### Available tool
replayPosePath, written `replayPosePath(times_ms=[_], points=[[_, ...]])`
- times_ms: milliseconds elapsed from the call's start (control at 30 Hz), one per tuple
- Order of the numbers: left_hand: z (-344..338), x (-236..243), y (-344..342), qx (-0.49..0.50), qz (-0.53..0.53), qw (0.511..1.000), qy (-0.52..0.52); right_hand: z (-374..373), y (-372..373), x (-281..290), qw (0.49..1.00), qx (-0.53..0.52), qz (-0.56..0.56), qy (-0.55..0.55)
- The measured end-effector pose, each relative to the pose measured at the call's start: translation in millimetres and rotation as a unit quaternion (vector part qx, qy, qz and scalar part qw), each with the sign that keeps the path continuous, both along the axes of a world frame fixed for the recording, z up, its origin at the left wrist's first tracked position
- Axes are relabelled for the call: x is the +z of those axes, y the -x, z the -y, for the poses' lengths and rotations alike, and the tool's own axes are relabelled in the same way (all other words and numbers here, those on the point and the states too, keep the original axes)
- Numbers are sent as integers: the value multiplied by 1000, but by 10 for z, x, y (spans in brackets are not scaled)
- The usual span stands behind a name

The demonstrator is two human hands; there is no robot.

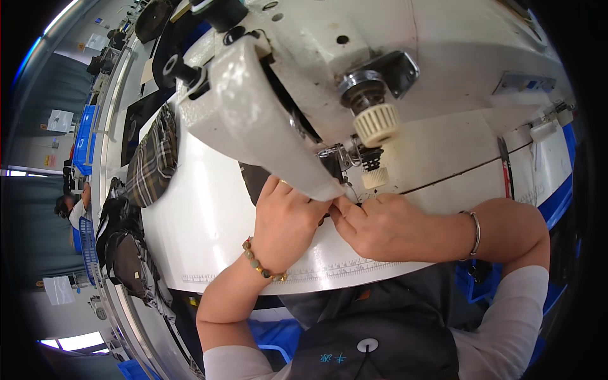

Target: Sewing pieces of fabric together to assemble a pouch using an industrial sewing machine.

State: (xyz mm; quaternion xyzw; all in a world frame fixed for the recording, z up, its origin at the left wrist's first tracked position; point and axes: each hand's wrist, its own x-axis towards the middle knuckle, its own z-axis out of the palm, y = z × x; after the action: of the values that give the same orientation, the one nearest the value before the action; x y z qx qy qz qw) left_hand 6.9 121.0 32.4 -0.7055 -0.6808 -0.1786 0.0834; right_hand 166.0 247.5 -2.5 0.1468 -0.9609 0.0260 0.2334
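Note:
A white sewing machine stands in front of me, its head reaching down over my fingertips. My left hand, with a bead bracelet on the wrist, is closed with bent fingers on a piece of dark cloth left of the needle area. From the right, my right hand pinches at the same cloth, its fingertips meeting those of the left. Most of the cloth lies hidden under the hands and the machine head. Just beyond the fingers are the presser-foot metal parts and a ribbed cream knob.
The white sewing table has a ruler scale along its near edge. Plaid cloth lies at its left side, with dark garments piled beyond. A red and black slim tool lies on the right. Another person sits far left.

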Motion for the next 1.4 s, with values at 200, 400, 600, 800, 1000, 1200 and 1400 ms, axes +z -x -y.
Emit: replayPosePath(times_ms=[200,400,600,800,1000,1200,1400], points=[[0,7,8,-5,-17,1000,14,8,-6,21,1000,-1,10,-22],[-90,-54,53,17,-34,999,6,-22,63,-14,998,-50,-10,-33],[-122,-142,170,31,-33,999,-27,-47,112,-53,998,-60,10,5],[-136,-184,228,67,43,996,-42,-58,99,-20,998,-64,14,8],[-120,-142,224,69,60,995,-27,-49,105,-14,997,-73,26,26],[-136,-124,300,-4,37,999,-40,-49,107,-29,996,-77,33,26],[-72,-91,253,17,-6,999,43,-20,133,-53,997,-73,20,29]])
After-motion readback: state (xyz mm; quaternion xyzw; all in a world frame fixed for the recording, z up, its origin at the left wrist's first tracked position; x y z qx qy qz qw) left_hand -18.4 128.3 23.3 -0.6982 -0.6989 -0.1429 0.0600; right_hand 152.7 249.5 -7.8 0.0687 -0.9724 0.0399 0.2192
